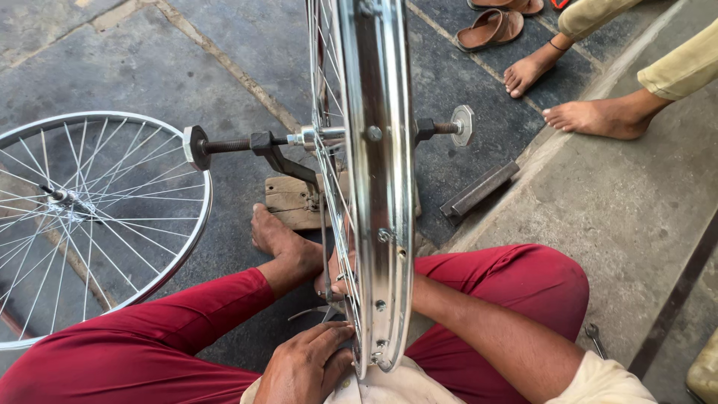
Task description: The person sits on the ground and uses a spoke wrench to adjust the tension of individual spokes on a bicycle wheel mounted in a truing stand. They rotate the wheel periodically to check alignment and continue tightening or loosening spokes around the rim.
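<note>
In the head view, a shiny bicycle rim (378, 187) stood upright on a truing stand (288, 161), edge-on to the camera, its threaded axle (224, 145) running crosswise between 2 flat end nuts. The person sat on the ground in red trousers (172, 329), knees spread to either side of the rim.

The left hand (307, 366) lay low at the near edge of the rim, knuckles up, fingers curled narrow with their tips against the spokes (336, 187); whether it gripped a small tool there could not be told. The right forearm (486, 329) reached in from the right behind the rim, and the right hand (336, 280) was mostly hidden by rim and spokes, so its grasp could not be told.

The person's left foot (280, 239) rested beside the stand's wooden base (295, 202). A 2nd spoked wheel (82, 217) lay flat on the stone floor (628, 202) at the left. Another person's 2 bare feet (568, 97) and brown sandals (490, 28) showed at the upper right.
</note>
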